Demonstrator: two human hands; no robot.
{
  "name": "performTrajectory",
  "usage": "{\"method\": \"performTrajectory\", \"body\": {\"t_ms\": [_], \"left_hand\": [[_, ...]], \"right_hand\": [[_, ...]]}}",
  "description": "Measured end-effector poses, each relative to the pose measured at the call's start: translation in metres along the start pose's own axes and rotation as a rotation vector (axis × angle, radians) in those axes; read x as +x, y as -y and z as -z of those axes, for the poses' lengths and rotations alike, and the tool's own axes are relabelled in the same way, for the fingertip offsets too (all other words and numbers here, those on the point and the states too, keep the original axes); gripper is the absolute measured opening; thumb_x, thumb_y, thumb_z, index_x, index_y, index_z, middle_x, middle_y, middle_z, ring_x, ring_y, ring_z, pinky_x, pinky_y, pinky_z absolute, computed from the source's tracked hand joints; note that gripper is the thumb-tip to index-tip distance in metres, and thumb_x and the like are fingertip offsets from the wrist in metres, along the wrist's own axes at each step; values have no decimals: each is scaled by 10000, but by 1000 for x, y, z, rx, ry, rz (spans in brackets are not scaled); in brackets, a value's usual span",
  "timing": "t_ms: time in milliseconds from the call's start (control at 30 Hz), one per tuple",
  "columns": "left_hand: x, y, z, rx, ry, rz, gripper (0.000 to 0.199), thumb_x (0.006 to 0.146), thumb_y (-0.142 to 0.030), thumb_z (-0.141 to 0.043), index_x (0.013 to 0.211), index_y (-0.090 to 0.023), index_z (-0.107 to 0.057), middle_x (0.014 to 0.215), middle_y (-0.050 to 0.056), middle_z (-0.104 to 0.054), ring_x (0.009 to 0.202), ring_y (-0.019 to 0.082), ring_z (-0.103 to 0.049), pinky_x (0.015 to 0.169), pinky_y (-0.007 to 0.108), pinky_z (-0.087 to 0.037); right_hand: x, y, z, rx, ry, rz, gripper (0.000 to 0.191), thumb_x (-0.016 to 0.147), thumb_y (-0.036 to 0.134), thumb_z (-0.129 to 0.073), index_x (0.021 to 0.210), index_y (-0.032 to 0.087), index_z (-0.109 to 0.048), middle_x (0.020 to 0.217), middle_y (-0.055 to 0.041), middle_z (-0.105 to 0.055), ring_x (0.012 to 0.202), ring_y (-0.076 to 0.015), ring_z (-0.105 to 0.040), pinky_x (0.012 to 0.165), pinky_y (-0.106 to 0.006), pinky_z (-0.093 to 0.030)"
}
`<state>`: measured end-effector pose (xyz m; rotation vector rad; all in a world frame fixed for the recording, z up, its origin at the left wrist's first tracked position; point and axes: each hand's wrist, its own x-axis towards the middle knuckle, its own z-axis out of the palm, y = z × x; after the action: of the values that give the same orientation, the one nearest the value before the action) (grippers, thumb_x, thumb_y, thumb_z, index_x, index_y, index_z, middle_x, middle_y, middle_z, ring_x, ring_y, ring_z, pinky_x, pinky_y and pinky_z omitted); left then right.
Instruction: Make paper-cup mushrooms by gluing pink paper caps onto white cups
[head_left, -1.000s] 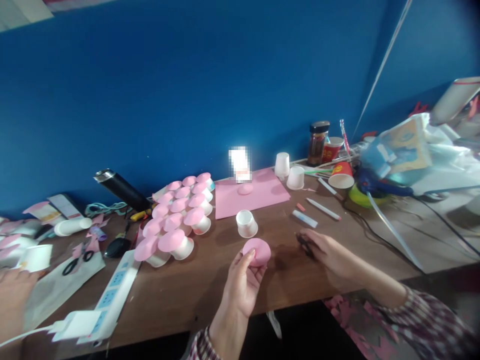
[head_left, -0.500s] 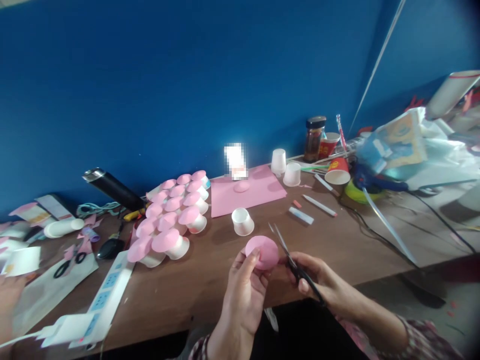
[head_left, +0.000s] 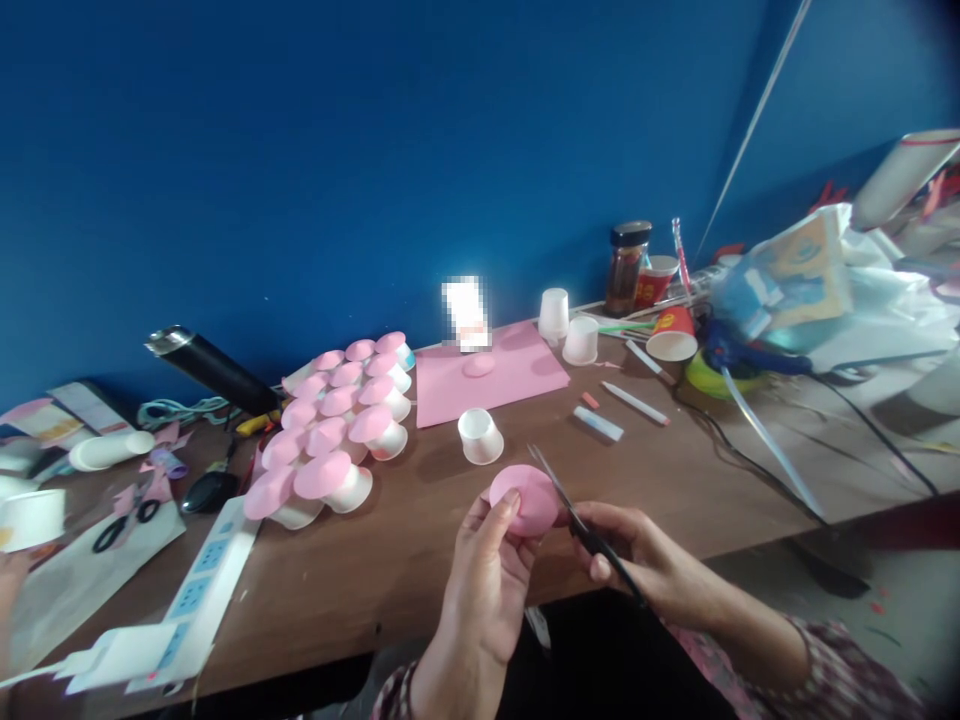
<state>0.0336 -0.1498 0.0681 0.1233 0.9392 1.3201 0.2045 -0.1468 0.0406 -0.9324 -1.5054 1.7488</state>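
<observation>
Between the thumb and fingers of my left hand [head_left: 491, 575] is a round pink paper disc [head_left: 534, 505], held just above the table's front edge. My right hand [head_left: 645, 560] grips a pair of scissors [head_left: 589, 535] with dark handles; the narrow blades point up and left along the disc's right edge and look nearly closed. Beyond the disc stands a white paper cup [head_left: 481, 437], open end up. To the left, several small cups topped with pink discs [head_left: 322, 474] stand in rows. A pink sheet [head_left: 517, 385] lies near the wall with another pink disc [head_left: 479, 366] on it.
Two upside-down white cups [head_left: 580, 341], a glue stick or tube [head_left: 598, 424] and a white pen [head_left: 635, 403] lie right of centre. A power strip [head_left: 196, 590], mouse [head_left: 211, 493] and black flask [head_left: 214, 368] are left. Plastic bags [head_left: 885, 290] crowd the right.
The scissor blades, spread apart before, have come closer together beside the pink disc. Both hands stay in nearly the same place, and the whole view has shifted slightly.
</observation>
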Motion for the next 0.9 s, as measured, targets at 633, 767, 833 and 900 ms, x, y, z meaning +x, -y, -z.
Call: {"method": "performTrajectory", "body": {"t_ms": [633, 767, 833, 900], "left_hand": [[3, 2, 3, 21, 9, 5, 205, 732, -164, -750, 862, -144, -594, 793, 17, -685, 678, 82, -647, 597, 165, -509], [2, 2, 2, 28, 1, 8, 206, 720, -170, -759, 844, -145, -596, 766, 5, -675, 645, 74, -631, 562, 156, -486], [2, 2, 2, 37, 4, 8, 196, 726, -179, -755, 845, -145, -602, 762, 3, -675, 642, 74, -628, 561, 157, -483], [1, 2, 2, 40, 5, 5, 200, 722, -184, -759, 846, -145, -607, 765, 5, -676, 647, 77, -628, 566, 159, -484]], "right_hand": [[1, 1, 1, -29, 3, 6, 482, 792, 457, -690, 1142, 129, -643, 760, -1, -552, 680, -112, -468, 629, -210, -403], [0, -2, 1, -26, -18, 5, 483, 797, 460, -684, 1147, 130, -642, 758, -6, -562, 678, -117, -478, 618, -214, -408], [1, -2, 0, -22, -25, 7, 479, 797, 455, -686, 1147, 131, -644, 751, -6, -564, 674, -117, -481, 613, -213, -410], [1, -1, 0, -26, -28, 8, 467, 797, 444, -688, 1142, 132, -649, 749, -7, -569, 671, -116, -483, 614, -212, -415]]}}
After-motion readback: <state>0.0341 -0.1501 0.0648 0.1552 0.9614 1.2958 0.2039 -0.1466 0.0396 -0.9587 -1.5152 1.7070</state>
